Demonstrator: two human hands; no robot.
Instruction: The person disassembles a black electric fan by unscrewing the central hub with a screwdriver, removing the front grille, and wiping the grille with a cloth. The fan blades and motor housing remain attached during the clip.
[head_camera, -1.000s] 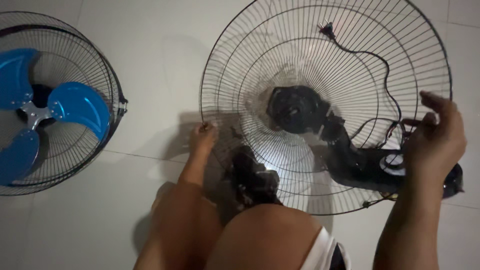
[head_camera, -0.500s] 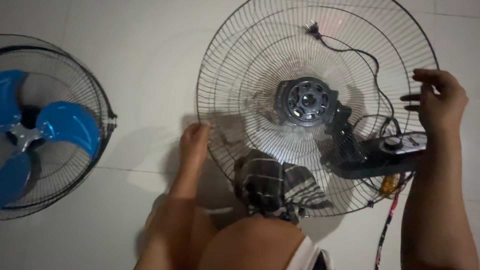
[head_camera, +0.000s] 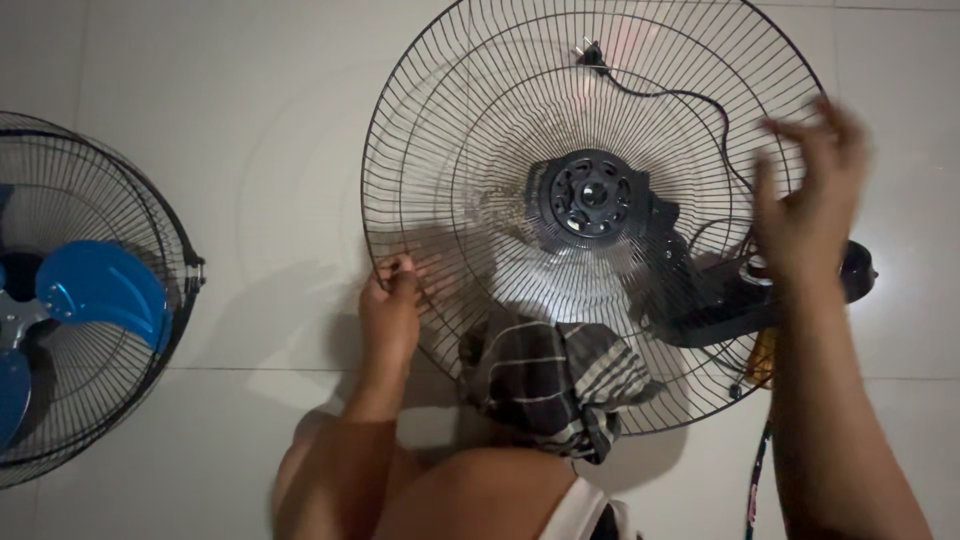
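The left hand (head_camera: 388, 312) is gripping the lower-left rim of the round black wire fan guard (head_camera: 470, 130), lying on the white tiled floor (head_camera: 280, 120) over the dark motor hub (head_camera: 590, 195). The right hand (head_camera: 805, 215) is hovering open and blurred, grasping nothing — better to steady both sides of the rim evenly.

Second caged fan (head_camera: 90, 300), blue blades (head_camera: 95, 290), white tiled floor (head_camera: 250, 120).

black wire fan guard (head_camera: 440, 150), black motor hub (head_camera: 590, 195), black cord (head_camera: 690, 100), black-and-white plaid cloth (head_camera: 555, 380), blue blades (head_camera: 95, 290) on second fan, pale grey tile floor (head_camera: 270, 90)
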